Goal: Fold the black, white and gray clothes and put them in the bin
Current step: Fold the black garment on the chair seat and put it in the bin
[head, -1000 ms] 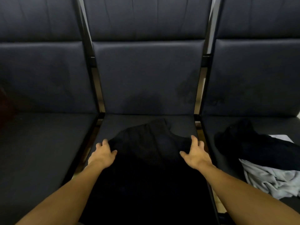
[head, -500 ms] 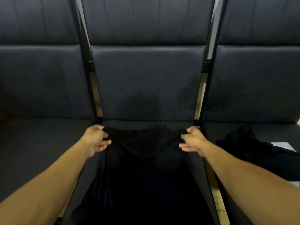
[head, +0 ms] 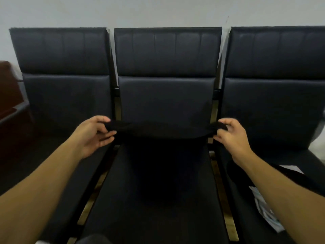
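Note:
A black garment (head: 163, 155) hangs stretched between my two hands above the middle seat (head: 158, 217). My left hand (head: 95, 132) pinches its upper left corner. My right hand (head: 232, 136) pinches its upper right corner. The cloth's top edge runs nearly level between them, and the rest drops down in front of the seat, hard to tell from the dark cushion. On the right seat, partly behind my right forearm, lie another black garment (head: 281, 175) and a pale gray or white one (head: 265, 208). No bin is in view.
Three dark padded chairs stand in a row against a pale wall (head: 158, 11), with metal frame bars between the seats. The left seat (head: 44, 164) holds nothing. A reddish-brown piece of furniture (head: 8, 92) stands at the far left.
My hands took hold of the black garment's top corners and lifted it off the middle seat, spreading it wide. The view tilted up, now showing the chair tops and wall.

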Tool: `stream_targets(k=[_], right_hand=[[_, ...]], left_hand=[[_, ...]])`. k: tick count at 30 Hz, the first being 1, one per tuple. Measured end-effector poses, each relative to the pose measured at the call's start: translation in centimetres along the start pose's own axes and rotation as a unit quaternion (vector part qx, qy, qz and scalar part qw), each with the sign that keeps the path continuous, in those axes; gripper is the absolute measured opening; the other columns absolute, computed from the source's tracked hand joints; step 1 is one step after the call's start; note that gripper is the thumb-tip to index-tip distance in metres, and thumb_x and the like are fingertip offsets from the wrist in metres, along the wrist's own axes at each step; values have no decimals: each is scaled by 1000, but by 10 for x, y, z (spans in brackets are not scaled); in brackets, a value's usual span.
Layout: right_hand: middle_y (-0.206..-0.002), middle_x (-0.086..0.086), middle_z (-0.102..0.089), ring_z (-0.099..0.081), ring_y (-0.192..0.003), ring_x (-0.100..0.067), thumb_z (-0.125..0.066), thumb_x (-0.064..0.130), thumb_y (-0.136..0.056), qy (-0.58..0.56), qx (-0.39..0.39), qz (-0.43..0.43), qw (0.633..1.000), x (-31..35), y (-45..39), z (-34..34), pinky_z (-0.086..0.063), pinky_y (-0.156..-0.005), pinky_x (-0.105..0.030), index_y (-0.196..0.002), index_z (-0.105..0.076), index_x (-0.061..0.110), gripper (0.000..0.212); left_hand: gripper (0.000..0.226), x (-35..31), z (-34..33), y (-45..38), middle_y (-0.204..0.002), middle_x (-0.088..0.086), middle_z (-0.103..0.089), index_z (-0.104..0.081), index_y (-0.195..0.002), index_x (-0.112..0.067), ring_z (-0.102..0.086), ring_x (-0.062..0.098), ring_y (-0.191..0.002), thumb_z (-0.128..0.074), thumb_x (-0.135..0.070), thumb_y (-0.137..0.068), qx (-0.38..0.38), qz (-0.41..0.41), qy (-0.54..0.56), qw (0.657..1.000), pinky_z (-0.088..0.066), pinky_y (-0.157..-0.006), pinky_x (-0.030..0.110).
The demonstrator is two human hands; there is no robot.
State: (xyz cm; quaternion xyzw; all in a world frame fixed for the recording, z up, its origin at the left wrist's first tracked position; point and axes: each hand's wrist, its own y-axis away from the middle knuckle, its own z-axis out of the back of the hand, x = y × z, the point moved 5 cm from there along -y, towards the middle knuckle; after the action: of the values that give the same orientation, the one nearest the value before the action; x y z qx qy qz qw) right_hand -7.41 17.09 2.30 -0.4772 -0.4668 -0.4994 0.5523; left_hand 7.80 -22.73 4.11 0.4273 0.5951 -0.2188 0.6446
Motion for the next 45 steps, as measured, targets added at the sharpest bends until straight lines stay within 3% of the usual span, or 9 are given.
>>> stream_targets(k=[5,10,15,19,24,30,36,42,45], right_hand=[[-105,-3,-69,-66,-101,-17,-66,-13,-83,185,102,-52,976,-119,76,34,-49,-91,-31,-105,-62,20,40],[-107,3,-59,-64,-99,-18,-70,8,-87,360,203,-169,895,-208,125,59,-52,-89,-35,-105,-55,31,33],[-128,16,-42,-41,-126,-11,-59,24,-94,463,262,17,847,-185,145,27,-39,-103,-24,-126,-48,38,37],[-158,17,-27,-18,-149,-10,-46,30,-100,461,327,116,816,-176,166,-23,-24,-121,-29,-152,-35,36,53],[-169,11,-4,2,-156,-16,-38,51,-103,532,379,90,752,-198,186,-43,2,-125,-39,-161,-10,34,66],[-165,14,-21,-8,-154,-8,-44,53,-102,441,351,83,822,-209,184,-36,4,-124,-29,-161,-14,27,71],[-111,-14,-70,-64,-114,-37,-72,12,-91,141,209,-92,963,-214,157,-23,-51,-91,-39,-121,-63,4,32],[-63,4,-56,-55,-60,-8,-59,41,-99,211,116,-136,961,-218,141,-16,-39,-54,-21,-62,-50,21,43],[-92,-3,-67,-60,-93,-17,-54,36,-103,263,156,-55,950,-212,144,-25,-39,-74,-20,-92,-72,17,29]], left_hand=[[10,122,34,35,-112,12,-68,-60,-105,-11,-70,34,-101,-61,-5,-96,7,135,-198,971,-55,-88,46],[40,236,55,38,-99,12,-65,-58,-116,-7,-64,25,-85,-80,-19,-85,4,217,-364,906,-52,-67,36],[59,250,55,31,-120,9,-56,-45,-119,-14,-60,27,-104,-84,-33,-80,-16,209,-435,876,-52,-58,32],[33,254,56,26,-92,13,-62,-52,-94,-6,-64,27,-80,-79,-19,-82,8,204,-527,825,-49,-52,30],[8,241,32,25,-71,9,-61,-61,-89,-5,-60,24,-62,-65,-12,-90,-16,142,-443,885,-47,-51,29],[11,190,-82,41,-94,-4,-67,-62,-101,-24,-66,21,-94,-66,-26,-91,60,-54,-389,918,-53,-83,36],[35,213,-234,128,-126,-9,-64,-59,-123,-27,-60,4,-117,-70,-29,-91,445,-98,-418,786,-48,-100,24],[38,218,-218,82,-138,-3,-56,-60,-133,-19,-48,10,-132,-63,-20,-95,329,-234,-517,755,-33,-117,23],[62,235,-192,44,-164,1,-28,-37,-155,-19,-19,18,-153,-57,-16,-96,300,-221,-638,674,-14,-123,21]])
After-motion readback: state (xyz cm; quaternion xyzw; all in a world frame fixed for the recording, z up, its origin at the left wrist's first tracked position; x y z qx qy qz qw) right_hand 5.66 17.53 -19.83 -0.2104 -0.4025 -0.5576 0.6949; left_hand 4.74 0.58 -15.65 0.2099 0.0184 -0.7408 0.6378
